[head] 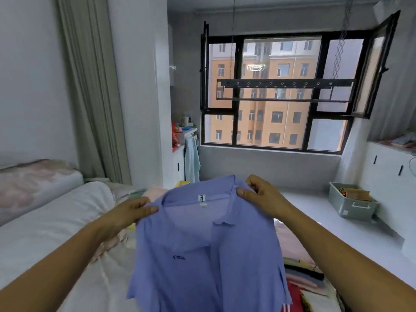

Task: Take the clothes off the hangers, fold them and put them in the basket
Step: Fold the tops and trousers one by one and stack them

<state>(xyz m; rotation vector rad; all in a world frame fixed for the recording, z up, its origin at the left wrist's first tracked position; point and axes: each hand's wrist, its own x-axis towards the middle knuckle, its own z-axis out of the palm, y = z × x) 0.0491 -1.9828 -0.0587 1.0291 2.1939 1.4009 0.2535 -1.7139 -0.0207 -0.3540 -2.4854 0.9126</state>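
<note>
Hanging limp at 6 o'clock, a thin, soft blue polo shirt [202, 255] is held up. Its shoulders are pinched by the left hand [132, 210] and right hand [258, 194]. A rigid grey plastic box [351, 204] sits at 3 o'clock.

White walls, grey curtain [90, 91] — black-framed window [279, 93] daylit.

the bed [56, 233] has a white sheet. a pinkish quilt [33, 183] lies bunched at its far left end. mixed clothes [301, 273] in pink, yellow, red and dark colours lie piled on its right side. right of the bed, a white ledge [315, 212] carries a grey bin [351, 208] holding cardboard.
</note>
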